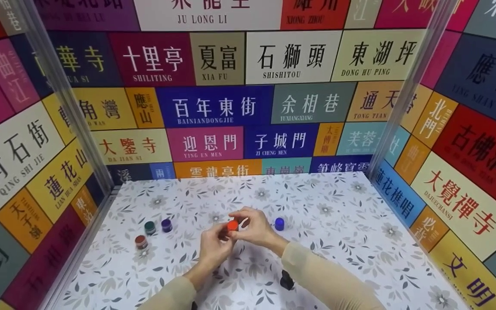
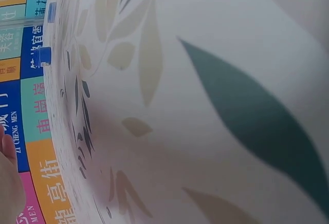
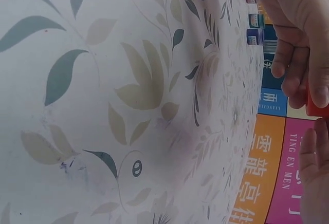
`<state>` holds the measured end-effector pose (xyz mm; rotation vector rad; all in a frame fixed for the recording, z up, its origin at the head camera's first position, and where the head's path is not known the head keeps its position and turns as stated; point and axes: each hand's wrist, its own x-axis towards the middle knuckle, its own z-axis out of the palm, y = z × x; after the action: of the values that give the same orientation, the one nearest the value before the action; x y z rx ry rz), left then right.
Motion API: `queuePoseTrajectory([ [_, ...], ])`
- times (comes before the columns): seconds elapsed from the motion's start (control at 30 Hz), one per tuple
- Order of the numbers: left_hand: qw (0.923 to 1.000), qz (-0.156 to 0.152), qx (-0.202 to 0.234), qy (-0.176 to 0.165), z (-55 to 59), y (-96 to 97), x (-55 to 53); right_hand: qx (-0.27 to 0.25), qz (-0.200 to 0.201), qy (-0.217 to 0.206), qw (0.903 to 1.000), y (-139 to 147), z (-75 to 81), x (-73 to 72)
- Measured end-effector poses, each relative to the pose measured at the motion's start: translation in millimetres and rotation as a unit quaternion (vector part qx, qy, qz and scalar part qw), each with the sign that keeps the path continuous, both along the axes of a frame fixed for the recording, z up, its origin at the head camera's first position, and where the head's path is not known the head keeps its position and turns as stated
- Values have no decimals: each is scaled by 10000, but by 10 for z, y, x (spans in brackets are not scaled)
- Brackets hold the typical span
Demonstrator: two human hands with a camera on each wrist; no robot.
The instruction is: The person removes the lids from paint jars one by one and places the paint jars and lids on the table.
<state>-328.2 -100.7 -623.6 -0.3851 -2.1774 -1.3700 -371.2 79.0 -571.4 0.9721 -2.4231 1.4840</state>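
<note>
Both hands meet over the middle of the table around a small jar with a red-orange top point(image 1: 232, 225). My left hand point(image 1: 216, 246) grips it from the left with its fingers and thumb. From the other side my right hand point(image 1: 254, 226) reaches in, thumb at the jar's lower edge and index finger arched above it. In the right wrist view the red jar point(image 3: 314, 106) shows between the left hand point(image 3: 300, 44) above and the right hand's fingertips below. Only part of the left hand point(image 2: 10, 183) appears in the left wrist view, at its left edge.
On the left stand small jars with brown point(image 1: 141, 242), green point(image 1: 150, 227) and purple point(image 1: 167, 225) tops. A blue-topped jar point(image 1: 279, 224) stands right of the hands. The table point(image 1: 338, 267) has a leaf-patterned cover, with sign-printed walls around it. A black object point(image 1: 286, 280) shows beside the right sleeve.
</note>
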Motion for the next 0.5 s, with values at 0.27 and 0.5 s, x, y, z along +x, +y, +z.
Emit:
queuePoseTrajectory([
  [0.27, 9998, 129, 75, -103, 39, 11, -9, -118, -509, -211, 9984, -16, 23, 10],
  [0.5, 9997, 205, 109, -83, 53, 29, -25, -182, -720, -358, 9966, -36, 46, 25],
])
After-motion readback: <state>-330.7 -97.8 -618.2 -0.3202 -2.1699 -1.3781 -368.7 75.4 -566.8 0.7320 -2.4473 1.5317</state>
